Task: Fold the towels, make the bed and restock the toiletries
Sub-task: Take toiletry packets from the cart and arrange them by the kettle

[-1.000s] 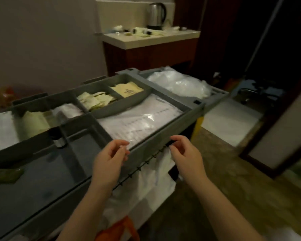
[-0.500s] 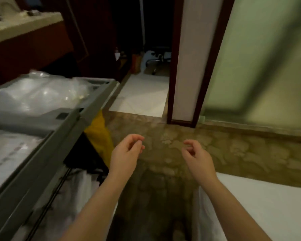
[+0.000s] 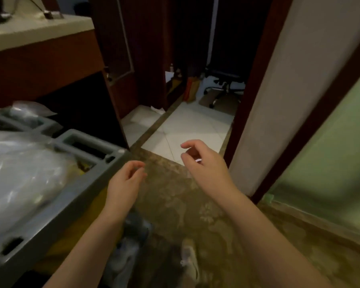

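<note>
1. Both hands are held out over the patterned floor (image 3: 175, 204), empty. Left hand (image 3: 125, 183): fingers loosely curled, tips near the thumb, pinching nothing. Right hand (image 3: 204, 165): fingers half-curled and a little spread, also holding nothing.
2. Task supplies lie to the left. The grey cart (image 3: 56, 206) runs along the left edge of view; its top tray holds a clear plastic bag (image 3: 23, 173) of stock, contents too blurred to name. No towel, bed or toiletry item can be made out here.
3. Key relation: the cart's rim sits just beside the left hand, on its outer side, its long edge running diagonally from lower left toward the corner near the fingertips. The left hand is clearly nearer; the right hand is well apart from it, over open floor.
4. Ahead: an open doorway (image 3: 187, 125) with pale tiles, a desk (image 3: 35, 32) at upper left, a frosted glass panel (image 3: 328, 159) on the right.
5. Judgement: the body faces away from the cart toward the doorway, so any reach into the tray falls to the left hand, turning back leftward.
</note>
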Demonstrator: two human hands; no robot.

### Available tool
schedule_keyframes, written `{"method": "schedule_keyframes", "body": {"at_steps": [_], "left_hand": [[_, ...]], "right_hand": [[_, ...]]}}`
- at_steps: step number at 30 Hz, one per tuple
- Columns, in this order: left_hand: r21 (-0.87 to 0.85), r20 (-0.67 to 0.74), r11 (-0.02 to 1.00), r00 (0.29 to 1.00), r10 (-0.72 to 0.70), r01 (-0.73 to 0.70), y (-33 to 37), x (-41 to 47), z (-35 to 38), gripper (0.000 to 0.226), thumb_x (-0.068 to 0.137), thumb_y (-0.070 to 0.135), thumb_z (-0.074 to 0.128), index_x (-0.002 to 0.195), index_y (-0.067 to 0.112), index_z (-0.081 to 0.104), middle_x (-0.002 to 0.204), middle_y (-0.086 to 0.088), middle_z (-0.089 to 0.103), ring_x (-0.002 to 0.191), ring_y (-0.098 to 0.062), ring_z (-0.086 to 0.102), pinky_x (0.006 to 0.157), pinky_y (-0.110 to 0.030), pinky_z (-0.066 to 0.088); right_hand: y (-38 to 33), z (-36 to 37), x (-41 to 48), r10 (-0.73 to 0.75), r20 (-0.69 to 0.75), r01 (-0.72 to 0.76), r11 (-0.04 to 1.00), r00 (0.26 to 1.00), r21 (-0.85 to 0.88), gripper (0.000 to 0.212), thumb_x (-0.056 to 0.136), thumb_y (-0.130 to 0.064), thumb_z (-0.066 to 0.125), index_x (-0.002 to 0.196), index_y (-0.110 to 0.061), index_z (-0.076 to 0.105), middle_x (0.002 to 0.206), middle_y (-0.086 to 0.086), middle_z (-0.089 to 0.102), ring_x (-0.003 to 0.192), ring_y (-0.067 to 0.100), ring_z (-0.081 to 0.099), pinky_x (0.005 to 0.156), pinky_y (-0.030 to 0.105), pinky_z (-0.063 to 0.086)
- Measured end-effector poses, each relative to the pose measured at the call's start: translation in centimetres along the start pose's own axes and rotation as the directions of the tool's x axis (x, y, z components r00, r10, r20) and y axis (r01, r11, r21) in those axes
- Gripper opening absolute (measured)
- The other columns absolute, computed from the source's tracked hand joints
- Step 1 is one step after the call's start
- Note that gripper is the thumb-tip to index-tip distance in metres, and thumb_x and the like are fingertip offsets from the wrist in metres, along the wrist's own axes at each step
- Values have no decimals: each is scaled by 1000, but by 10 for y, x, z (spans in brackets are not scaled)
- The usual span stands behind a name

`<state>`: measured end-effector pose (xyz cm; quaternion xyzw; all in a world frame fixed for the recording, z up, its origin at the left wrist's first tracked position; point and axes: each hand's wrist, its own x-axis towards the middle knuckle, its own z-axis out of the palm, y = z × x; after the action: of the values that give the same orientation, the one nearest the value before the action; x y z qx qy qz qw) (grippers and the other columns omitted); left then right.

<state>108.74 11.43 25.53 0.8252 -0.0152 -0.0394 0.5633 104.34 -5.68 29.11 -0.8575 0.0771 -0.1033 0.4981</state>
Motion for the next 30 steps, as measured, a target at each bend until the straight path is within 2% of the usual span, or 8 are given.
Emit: {"method": "schedule_keyframes", "body": {"at_steps": [3, 7, 11, 16, 20, 23, 27, 30], "left_hand": [[-38, 30, 998, 998, 52, -51, 31, 85, 57, 14, 97, 23, 48, 105, 30, 57, 100, 9, 61, 94, -5, 59, 80, -22, 50], [-24, 142, 991, 981, 133, -131, 114, 210, 131, 13, 98, 27, 46, 107, 32, 55, 98, 9, 62, 88, -6, 59, 72, -21, 49], [12, 149, 978, 967, 205, -209, 164, 307, 152, 12, 97, 28, 47, 105, 34, 54, 93, 11, 61, 85, -6, 59, 73, -23, 50], [34, -72, 988, 985, 155, -153, 158, 424, 133, 12, 96, 27, 49, 98, 38, 54, 89, 13, 62, 84, -3, 60, 74, -23, 50], [70, -325, 997, 945, 38, -16, 135, 503, 89, 13, 95, 25, 52, 97, 37, 55, 91, 12, 63, 89, -4, 60, 80, -25, 49], [19, -526, 995, 847, -77, 102, 126, 540, 36, 14, 95, 25, 52, 96, 38, 55, 90, 12, 63, 85, -12, 63, 80, -34, 52], [-43, -709, 989, 694, -129, 140, 121, 571, -37, 15, 96, 22, 51, 108, 28, 58, 89, 10, 63, 76, -9, 61, 64, -21, 48], [-14, -776, 993, 625, -85, 117, 114, 605, -96, 14, 94, 21, 53, 99, 31, 61, 88, 9, 65, 84, -6, 63, 71, -20, 48]], "right_hand": [[27, -17, 92, -4, -4, 4, 998, 1000, -62, 20, 96, -27, 53, 116, -31, 54, 90, -18, 55, 84, -3, 54, 65, 6, 42], [58, -67, 209, 81, -110, -92, 991, 991, -96, 19, 94, -25, 54, 112, -31, 55, 89, -17, 57, 84, 3, 56, 66, 15, 41], [71, -93, 312, 70, -160, -84, 993, 985, -86, 18, 94, -26, 53, 110, -34, 54, 88, -15, 58, 81, 3, 56, 67, 20, 45], [71, -59, 462, -38, -47, 37, 999, 998, -8, 17, 94, -23, 54, 109, -31, 55, 82, -11, 59, 67, -2, 54, 52, 9, 40], [34, 4, 573, -230, 183, 223, 973, 956, 56, 18, 94, -21, 55, 110, -27, 56, 81, -13, 58, 69, -10, 53, 57, 7, 40], [-13, 53, 638, -385, 341, 364, 923, 858, 126, 15, 93, -23, 56, 106, -33, 54, 77, -13, 57, 72, -10, 52, 59, 9, 40], [-81, 131, 691, -545, 460, 509, 834, 701, 213, 15, 92, -26, 56, 106, -30, 58, 77, -15, 57, 73, -7, 53, 59, 8, 39], [-132, 192, 721, -637, 457, 582, 765, 621, 274, 14, 91, -26, 57, 105, -31, 57, 80, -16, 57, 74, -4, 53, 61, 8, 37]]}}
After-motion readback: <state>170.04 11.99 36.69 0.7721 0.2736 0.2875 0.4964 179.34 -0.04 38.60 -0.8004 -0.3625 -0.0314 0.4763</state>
